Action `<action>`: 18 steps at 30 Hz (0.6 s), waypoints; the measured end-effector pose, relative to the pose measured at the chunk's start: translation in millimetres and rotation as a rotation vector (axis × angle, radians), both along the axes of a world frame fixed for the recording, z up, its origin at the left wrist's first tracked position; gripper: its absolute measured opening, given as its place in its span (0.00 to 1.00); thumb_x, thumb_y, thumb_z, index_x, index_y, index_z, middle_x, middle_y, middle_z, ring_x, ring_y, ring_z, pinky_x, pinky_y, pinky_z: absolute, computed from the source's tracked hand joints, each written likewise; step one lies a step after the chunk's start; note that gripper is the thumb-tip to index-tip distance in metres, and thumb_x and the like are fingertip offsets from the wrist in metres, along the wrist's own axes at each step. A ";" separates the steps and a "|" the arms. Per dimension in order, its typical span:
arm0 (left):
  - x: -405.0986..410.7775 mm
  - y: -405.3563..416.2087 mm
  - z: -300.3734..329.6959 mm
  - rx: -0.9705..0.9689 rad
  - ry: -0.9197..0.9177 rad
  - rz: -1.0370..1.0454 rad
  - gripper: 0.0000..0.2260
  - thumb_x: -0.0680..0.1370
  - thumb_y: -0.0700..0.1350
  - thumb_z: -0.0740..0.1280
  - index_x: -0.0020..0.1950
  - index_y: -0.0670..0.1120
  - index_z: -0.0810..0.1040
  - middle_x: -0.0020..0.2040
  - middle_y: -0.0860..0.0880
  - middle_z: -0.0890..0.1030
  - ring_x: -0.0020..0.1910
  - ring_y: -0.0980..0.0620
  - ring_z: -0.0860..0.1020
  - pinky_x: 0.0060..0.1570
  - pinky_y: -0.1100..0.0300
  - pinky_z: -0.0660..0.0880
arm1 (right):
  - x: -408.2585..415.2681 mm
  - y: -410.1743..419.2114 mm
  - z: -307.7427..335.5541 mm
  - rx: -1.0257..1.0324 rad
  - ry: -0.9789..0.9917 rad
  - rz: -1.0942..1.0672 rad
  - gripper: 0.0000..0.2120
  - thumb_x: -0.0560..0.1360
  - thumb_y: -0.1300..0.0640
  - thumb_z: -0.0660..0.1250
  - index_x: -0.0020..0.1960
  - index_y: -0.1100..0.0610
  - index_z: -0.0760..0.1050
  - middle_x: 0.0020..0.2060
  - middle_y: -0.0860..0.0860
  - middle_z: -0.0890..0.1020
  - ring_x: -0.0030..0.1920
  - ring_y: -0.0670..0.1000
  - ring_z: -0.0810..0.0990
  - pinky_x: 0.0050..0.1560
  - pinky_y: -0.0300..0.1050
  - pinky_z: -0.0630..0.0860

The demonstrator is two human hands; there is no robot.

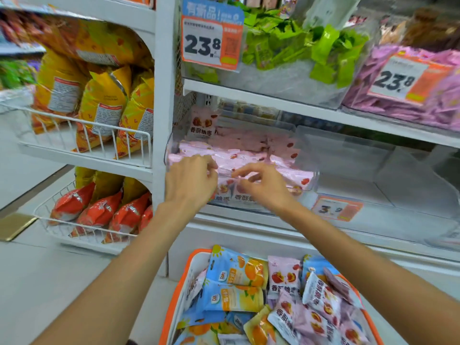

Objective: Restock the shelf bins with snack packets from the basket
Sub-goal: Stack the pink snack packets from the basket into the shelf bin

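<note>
A clear plastic bin (314, 179) on the middle shelf holds several pink jujube snack packets (251, 146). My left hand (190, 181) and my right hand (261, 186) are both at the bin's front edge, fingers curled among the front packets. Whether either hand pinches a packet is not plain. Below, an orange-rimmed basket (174, 297) holds several pink jujube packets (317, 305) and blue-and-orange fruit packets (237, 272).
An empty clear bin (348, 155) sits to the right on the same shelf, with a 3.9 price tag (337, 209) below. Bins of green (298, 46) and purple packets (410, 95) stand above. Wire racks at left hold yellow (99, 105) and red bags (99, 210).
</note>
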State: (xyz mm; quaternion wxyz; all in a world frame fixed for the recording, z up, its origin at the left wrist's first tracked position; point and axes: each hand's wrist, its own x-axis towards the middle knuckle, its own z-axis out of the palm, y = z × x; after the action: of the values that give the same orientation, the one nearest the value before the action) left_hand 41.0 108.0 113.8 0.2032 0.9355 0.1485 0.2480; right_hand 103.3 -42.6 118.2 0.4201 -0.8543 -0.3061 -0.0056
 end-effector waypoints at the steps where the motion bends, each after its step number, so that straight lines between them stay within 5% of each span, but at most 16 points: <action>1: -9.8 -9.0 -5.2 -0.052 0.053 -0.004 0.11 0.77 0.46 0.61 0.55 0.54 0.80 0.55 0.51 0.82 0.55 0.45 0.78 0.47 0.56 0.72 | -8.9 -10.7 -4.4 -0.016 0.056 0.010 0.08 0.75 0.66 0.66 0.48 0.59 0.82 0.46 0.51 0.82 0.38 0.38 0.76 0.39 0.32 0.72; 7: -59.1 -49.5 -70.2 -0.142 0.512 -0.148 0.09 0.78 0.50 0.61 0.53 0.55 0.80 0.54 0.53 0.82 0.54 0.48 0.79 0.50 0.58 0.75 | -51.6 -74.0 -48.5 -0.250 0.468 0.091 0.08 0.76 0.65 0.65 0.54 0.64 0.79 0.40 0.53 0.80 0.31 0.39 0.78 0.32 0.28 0.71; 10: -70.4 -65.6 -105.4 -0.119 0.693 -0.225 0.11 0.79 0.49 0.60 0.56 0.55 0.80 0.57 0.51 0.81 0.55 0.47 0.78 0.51 0.56 0.75 | -59.6 -98.1 -81.1 -0.456 0.515 0.125 0.09 0.76 0.63 0.66 0.55 0.63 0.80 0.42 0.59 0.81 0.38 0.51 0.81 0.40 0.36 0.76; 13: -77.5 -83.4 -137.3 -0.151 0.865 -0.324 0.14 0.79 0.46 0.59 0.63 0.53 0.76 0.66 0.48 0.75 0.63 0.47 0.74 0.60 0.55 0.71 | -69.6 -119.2 -112.2 -0.637 0.527 0.136 0.10 0.77 0.60 0.65 0.56 0.59 0.79 0.46 0.58 0.80 0.42 0.51 0.77 0.43 0.41 0.72; 18: -84.6 -112.0 -168.6 -0.242 1.082 -0.472 0.21 0.81 0.46 0.61 0.74 0.46 0.64 0.73 0.45 0.66 0.69 0.45 0.67 0.64 0.56 0.67 | -84.4 -137.1 -155.6 -0.894 0.569 0.203 0.20 0.77 0.53 0.66 0.67 0.57 0.70 0.62 0.54 0.73 0.63 0.54 0.72 0.60 0.45 0.69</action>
State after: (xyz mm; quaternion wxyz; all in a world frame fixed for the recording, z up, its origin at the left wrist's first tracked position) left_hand -43.7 -4.0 -54.8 0.2536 0.9068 0.0464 -0.3336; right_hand 18.9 -179.7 -37.4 0.0804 -0.8837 -0.2340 0.3974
